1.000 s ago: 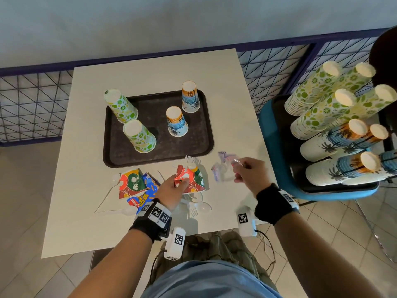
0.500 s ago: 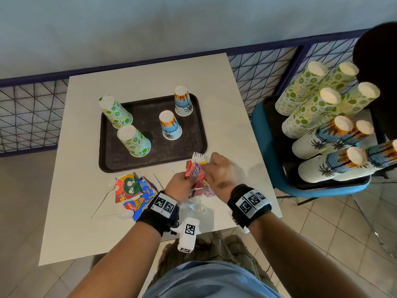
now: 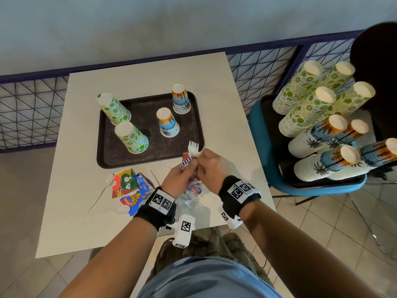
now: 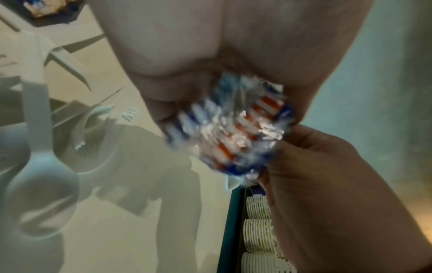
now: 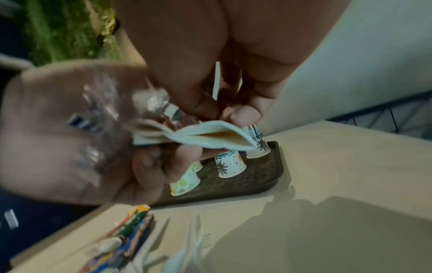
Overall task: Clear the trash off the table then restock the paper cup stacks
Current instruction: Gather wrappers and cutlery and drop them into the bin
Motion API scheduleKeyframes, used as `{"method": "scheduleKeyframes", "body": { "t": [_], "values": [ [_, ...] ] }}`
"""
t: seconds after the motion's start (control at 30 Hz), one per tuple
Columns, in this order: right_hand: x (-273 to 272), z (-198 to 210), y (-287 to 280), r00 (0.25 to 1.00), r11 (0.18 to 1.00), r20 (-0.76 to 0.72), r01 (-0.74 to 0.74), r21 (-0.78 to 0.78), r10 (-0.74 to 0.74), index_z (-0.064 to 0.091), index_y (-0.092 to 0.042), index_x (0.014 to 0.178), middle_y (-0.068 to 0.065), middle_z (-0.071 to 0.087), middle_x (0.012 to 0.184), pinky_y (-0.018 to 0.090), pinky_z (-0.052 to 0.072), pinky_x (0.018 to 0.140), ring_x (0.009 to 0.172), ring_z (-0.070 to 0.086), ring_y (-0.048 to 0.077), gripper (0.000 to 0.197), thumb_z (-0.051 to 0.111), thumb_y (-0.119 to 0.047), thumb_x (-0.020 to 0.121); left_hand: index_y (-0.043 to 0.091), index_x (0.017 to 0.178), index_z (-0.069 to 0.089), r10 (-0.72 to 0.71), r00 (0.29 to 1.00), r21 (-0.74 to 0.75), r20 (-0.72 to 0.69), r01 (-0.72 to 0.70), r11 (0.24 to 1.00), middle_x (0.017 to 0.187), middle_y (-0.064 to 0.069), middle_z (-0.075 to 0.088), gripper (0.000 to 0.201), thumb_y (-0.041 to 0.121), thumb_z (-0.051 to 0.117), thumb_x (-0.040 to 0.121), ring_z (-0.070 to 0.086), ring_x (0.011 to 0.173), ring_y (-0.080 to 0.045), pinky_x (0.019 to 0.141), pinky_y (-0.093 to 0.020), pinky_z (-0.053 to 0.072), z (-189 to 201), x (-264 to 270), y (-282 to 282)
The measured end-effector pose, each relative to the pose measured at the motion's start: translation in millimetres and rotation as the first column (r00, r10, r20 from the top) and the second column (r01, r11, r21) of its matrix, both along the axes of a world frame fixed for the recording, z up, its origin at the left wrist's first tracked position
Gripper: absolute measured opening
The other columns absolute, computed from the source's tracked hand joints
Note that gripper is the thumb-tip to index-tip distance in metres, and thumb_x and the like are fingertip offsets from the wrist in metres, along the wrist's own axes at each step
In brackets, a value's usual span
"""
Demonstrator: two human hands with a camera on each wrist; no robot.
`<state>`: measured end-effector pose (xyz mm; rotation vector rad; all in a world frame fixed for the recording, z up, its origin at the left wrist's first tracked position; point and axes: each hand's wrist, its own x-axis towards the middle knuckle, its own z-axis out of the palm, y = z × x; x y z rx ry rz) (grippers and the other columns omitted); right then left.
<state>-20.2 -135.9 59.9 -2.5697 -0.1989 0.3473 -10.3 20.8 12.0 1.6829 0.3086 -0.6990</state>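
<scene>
Both hands meet just in front of the dark tray (image 3: 150,157). My left hand (image 3: 182,175) grips a trash bundle: a flattened red carton (image 5: 210,136), a clear striped wrapper (image 4: 233,129) and a white fork (image 3: 193,147) that sticks up. My right hand (image 3: 203,163) pinches the top of the same bundle with thumb and fingertips. More trash lies on the table to the left: flattened cartons (image 3: 129,188) and white spoons (image 3: 123,209). Two green cups (image 3: 132,137) and two palm-print cups (image 3: 167,122) stand upside down on the tray.
Tall cup stacks (image 3: 311,117) lie tilted on a tray on a blue chair (image 3: 262,147) right of the table. White plastic cutlery (image 4: 42,175) lies on the table under my hands. A wire fence (image 3: 32,112) runs behind the table, and tiled floor surrounds it.
My left hand lifted the red carton and fork off the table. My right hand came left with the wrapper, and both hands now hold the trash together.
</scene>
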Motion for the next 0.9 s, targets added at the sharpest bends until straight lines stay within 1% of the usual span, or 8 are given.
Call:
{"method": "scheduleKeyframes", "body": {
  "t": [0.07,0.13,0.23,0.33,0.43,0.7,0.8,0.9],
  "values": [
    [0,0,2,1.0,0.998,0.007,-0.02,0.057,0.02,0.073,-0.008,0.112,0.009,0.06,0.115,0.009,0.026,0.072,0.091,0.058,0.021,0.024,0.052,-0.011,0.101,0.005,0.079,0.075,0.041,0.995,0.143,0.093,-0.054,0.988,0.065,-0.008,0.072,0.057,0.051,0.053,0.106,0.066,0.06,-0.011,0.062,-0.026,0.047,-1,-2,1],
    [-2,-3,3,1.0,0.995,0.003,-0.03,0.091,0.03,0.075,-0.014,0.117,0.006,0.06,0.115,0.006,0.028,0.073,0.092,0.059,0.02,0.027,0.054,-0.011,0.1,0.009,0.073,0.074,0.105,0.99,0.133,0.089,-0.116,0.984,0.049,0.001,0.063,0.051,0.048,0.059,0.103,0.057,0.045,-0.007,0.055,-0.026,0.043,-6,-4,4],
    [-5,-12,1,1.0,0.984,0.013,0.016,0.18,-0.018,0.074,-0.022,0.122,0.0,0.059,0.116,0.001,0.036,0.074,0.091,0.061,0.015,0.031,0.06,-0.012,0.097,0.02,0.081,0.081,0.196,0.971,0.091,0.138,-0.209,0.974,0.059,-0.003,0.068,0.045,0.063,0.067,0.083,0.06,0.06,-0.025,0.065,-0.048,0.049,-19,-7,12],
    [-11,-21,2,0.999,0.958,0.041,0.002,0.286,-0.015,0.076,-0.017,0.117,0.003,0.063,0.108,0.023,0.055,0.086,0.089,0.066,0.021,0.028,0.065,-0.007,0.092,0.027,0.087,0.083,0.239,0.96,0.068,0.146,-0.251,0.966,0.08,-0.015,0.078,0.042,0.065,0.068,0.08,0.073,0.078,-0.04,0.083,-0.063,0.06,-24,-17,23],
    [-19,-30,3,0.995,0.916,0.058,0.047,0.399,-0.077,0.076,-0.012,0.113,0.007,0.068,0.103,0.041,0.06,0.086,0.086,0.069,0.024,0.03,0.068,-0.002,0.086,0.026,0.074,0.083,0.351,0.934,0.034,0.068,-0.354,0.935,0.077,-0.014,0.075,0.034,0.057,0.074,0.08,0.071,0.078,-0.035,0.088,-0.066,0.059,-17,-30,32],
    [-28,-30,15,0.99,0.868,-0.057,0.14,0.477,-0.128,0.078,-0.015,0.09,-0.005,0.072,0.082,0.029,0.061,0.08,0.076,0.07,0.015,0.009,0.077,-0.007,0.086,0.006,0.081,0.079,0.422,0.907,-0.083,-0.005,-0.421,0.903,0.095,-0.037,0.072,0.062,0.066,0.08,0.066,0.068,0.084,-0.042,0.091,-0.075,0.052,-25,-69,36],
    [-29,-28,23,0.992,0.882,-0.03,0.124,0.455,-0.124,0.077,-0.02,0.087,-0.009,0.071,0.08,0.024,0.059,0.078,0.072,0.065,0.008,0.01,0.075,-0.01,0.087,-0.005,0.093,0.076,0.433,0.901,-0.124,-0.021,-0.432,0.893,0.107,-0.036,0.074,0.068,0.059,0.08,0.071,0.071,0.096,-0.049,0.099,-0.072,0.052,-15,-76,31],
    [-28,-25,29,0.996,0.904,0.017,0.068,0.422,-0.083,0.076,-0.018,0.09,-0.006,0.068,0.086,0.021,0.055,0.075,0.071,0.059,0.007,0.006,0.076,-0.012,0.087,0.0,0.099,0.079,0.401,0.915,-0.125,-0.033,-0.402,0.907,0.108,-0.033,0.076,0.083,0.076,0.082,0.066,0.073,0.103,-0.051,0.104,-0.062,0.055,-16,-79,38]
  ]
}}
